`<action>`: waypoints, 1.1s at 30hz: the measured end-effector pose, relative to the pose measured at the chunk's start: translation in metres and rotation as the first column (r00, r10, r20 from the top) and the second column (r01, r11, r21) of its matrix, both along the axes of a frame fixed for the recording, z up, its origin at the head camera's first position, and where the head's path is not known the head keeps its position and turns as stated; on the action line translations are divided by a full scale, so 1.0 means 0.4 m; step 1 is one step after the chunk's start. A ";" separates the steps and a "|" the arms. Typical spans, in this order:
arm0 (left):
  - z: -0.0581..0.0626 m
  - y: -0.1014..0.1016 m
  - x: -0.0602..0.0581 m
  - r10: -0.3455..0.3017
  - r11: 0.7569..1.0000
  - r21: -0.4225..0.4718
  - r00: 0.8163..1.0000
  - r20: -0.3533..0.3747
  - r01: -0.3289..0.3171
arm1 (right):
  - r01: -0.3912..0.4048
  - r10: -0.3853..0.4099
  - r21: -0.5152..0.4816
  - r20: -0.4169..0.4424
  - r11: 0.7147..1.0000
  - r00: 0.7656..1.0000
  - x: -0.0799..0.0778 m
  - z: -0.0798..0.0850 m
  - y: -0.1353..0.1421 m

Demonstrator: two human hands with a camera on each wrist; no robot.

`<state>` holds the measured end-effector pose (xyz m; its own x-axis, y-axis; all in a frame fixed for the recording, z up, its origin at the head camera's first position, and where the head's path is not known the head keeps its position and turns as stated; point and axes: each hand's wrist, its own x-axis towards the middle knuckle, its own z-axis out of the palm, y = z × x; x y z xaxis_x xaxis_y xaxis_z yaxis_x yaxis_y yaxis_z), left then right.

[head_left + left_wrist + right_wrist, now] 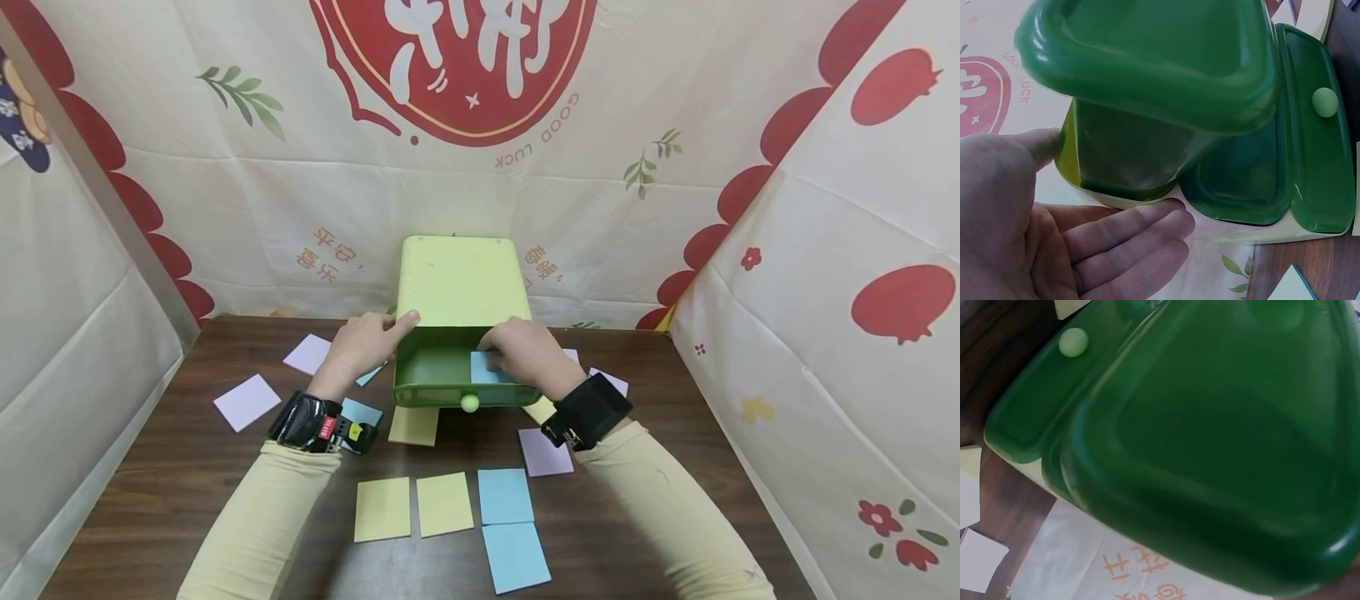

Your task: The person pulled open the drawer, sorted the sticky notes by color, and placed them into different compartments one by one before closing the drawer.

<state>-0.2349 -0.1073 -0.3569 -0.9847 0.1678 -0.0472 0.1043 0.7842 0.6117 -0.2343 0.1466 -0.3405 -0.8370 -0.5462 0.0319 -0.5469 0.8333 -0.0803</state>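
Counting one yellow-green box point(463, 279) at the back of one brown table point(172, 467), before printed cloth point(450, 200). Counting one green drawer point(435, 358) pulled out, bearing one pale knob point(470, 403); in left wrist view, spotting two more green fronts point(1329, 156) beneath. Tallying in head view, some partly hidden: four yellow cards point(382, 508), five lilac cards point(246, 402) and four blue cards point(505, 496) on the tabletop; finding one further blue card point(482, 371) inside the drawer, toward its right side. Pinching that last one with right hand point(525, 354), fingers curled. Touching the box's left front edge with left hand point(363, 346), thumb spread wide from nearly straight fingers. Wearing two black strapped devices point(588, 412), one per wrist, beyond two pale yellow sleeves point(660, 508).
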 end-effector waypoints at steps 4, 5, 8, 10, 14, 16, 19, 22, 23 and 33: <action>-0.002 0.002 0.001 -0.003 1.000 0.002 1.000 0.007 0.003 | 0.009 -0.008 0.066 -0.020 0.998 1.000 -0.006 -0.006 -0.004; -0.002 0.003 0.001 -0.005 1.000 0.003 1.000 0.008 0.005 | 0.013 -0.012 0.076 -0.019 0.997 1.000 -0.006 -0.007 -0.005; -0.003 0.005 0.000 -0.009 1.000 0.005 1.000 0.009 0.009 | 0.023 -0.022 0.088 -0.015 0.996 1.000 -0.006 -0.008 -0.005; -0.004 0.006 0.000 -0.009 1.000 0.005 1.000 0.007 0.009 | 0.026 -0.025 0.090 -0.016 0.996 1.000 -0.005 -0.008 -0.006; -0.004 0.008 0.000 -0.011 1.000 0.003 1.000 -0.002 0.011 | 0.025 -0.023 0.096 -0.024 0.995 0.999 -0.005 -0.008 -0.005; -0.003 0.009 0.001 -0.011 1.000 0.003 1.000 -0.004 0.011 | 0.020 -0.017 0.098 -0.030 0.995 0.999 -0.006 -0.008 -0.004; -0.002 0.010 0.000 -0.012 1.000 -0.002 1.000 -0.001 0.012 | 0.006 0.000 0.100 -0.055 0.995 0.999 -0.006 -0.008 -0.001; 0.000 0.009 0.000 -0.011 1.000 -0.004 1.000 0.004 0.011 | -0.011 0.019 0.087 -0.085 0.996 0.996 -0.005 -0.008 0.002; 0.002 0.009 0.000 -0.010 1.000 -0.004 1.000 0.006 0.010 | -0.015 0.022 0.077 -0.092 0.997 0.996 -0.004 -0.007 0.003; 0.002 0.002 -0.003 -0.001 1.000 -0.005 1.000 0.024 0.001 | -0.041 0.034 -0.073 -0.102 0.996 0.994 0.013 0.020 0.022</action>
